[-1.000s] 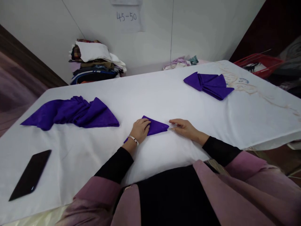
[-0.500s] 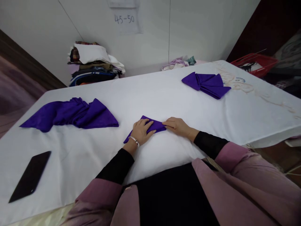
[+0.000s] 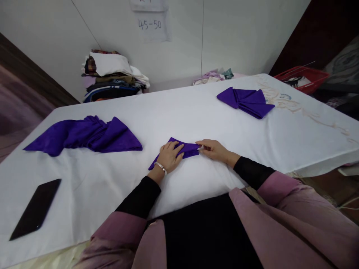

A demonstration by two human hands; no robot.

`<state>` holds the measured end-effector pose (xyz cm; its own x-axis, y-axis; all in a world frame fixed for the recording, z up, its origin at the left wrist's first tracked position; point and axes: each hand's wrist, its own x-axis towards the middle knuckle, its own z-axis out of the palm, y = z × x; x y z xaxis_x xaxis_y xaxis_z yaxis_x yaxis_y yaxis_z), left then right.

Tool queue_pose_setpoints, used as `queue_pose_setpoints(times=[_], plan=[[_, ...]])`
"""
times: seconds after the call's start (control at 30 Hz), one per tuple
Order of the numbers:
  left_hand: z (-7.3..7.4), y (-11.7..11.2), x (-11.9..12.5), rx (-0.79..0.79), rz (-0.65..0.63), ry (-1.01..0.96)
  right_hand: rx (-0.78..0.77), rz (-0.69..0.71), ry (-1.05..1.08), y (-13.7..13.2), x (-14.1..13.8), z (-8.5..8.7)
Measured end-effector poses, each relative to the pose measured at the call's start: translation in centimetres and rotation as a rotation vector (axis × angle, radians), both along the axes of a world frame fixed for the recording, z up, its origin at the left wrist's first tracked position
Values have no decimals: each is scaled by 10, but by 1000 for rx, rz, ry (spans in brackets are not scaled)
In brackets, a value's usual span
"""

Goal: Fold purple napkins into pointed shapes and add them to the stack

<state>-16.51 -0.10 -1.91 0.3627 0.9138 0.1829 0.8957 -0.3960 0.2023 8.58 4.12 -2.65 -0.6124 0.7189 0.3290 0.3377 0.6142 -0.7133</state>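
A narrow folded strip of purple cloth (image 3: 190, 148) lies on the white table cover in front of me. My left hand (image 3: 169, 156), with a silver bracelet at the wrist, rests over its left part, fingers spread and pressing it down. At the strip's right end, my right hand (image 3: 212, 149) pinches the pointed tip between thumb and fingers. The upper layer there is lifted a little, and another purple layer shows below it. My left palm hides part of the cloth.
Left lies a bunched purple cloth (image 3: 86, 136); back right, a pleated purple cloth (image 3: 246, 101). A black phone-like slab (image 3: 36, 209) is at front left. Behind the white-covered table (image 3: 179, 108) are stacked clothes (image 3: 112, 80) and, at right, a red basket (image 3: 311, 80).
My right hand has shifted slightly right with the strip's tip, lifting the upper layer so the layer beneath shows more. My left hand stays on the cloth.
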Motion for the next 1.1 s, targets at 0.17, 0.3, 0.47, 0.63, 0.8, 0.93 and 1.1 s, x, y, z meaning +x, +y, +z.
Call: queue_pose_setpoints(times=[0.17, 0.3, 0.47, 0.63, 0.8, 0.93, 1.1], plan=[[0, 0, 0, 4, -2, 14, -137, 19, 88, -2, 2, 4], [1, 0, 0, -7, 6, 14, -103, 9, 118, 1, -4, 1], [1, 0, 0, -15, 3, 4, -50, -29, 120, 6, -10, -3], [2, 0, 1, -13, 2, 16, 30, -29, 65, 10, -13, -3], [2, 0, 1, -10, 1, 60, -24, -68, 120, 9, -16, -6], [1, 0, 0, -4, -5, 80, -281, -68, 210, 5, -14, -5], [1, 1, 1, -7, -6, 73, -355, -38, 200, 0, -6, 4]])
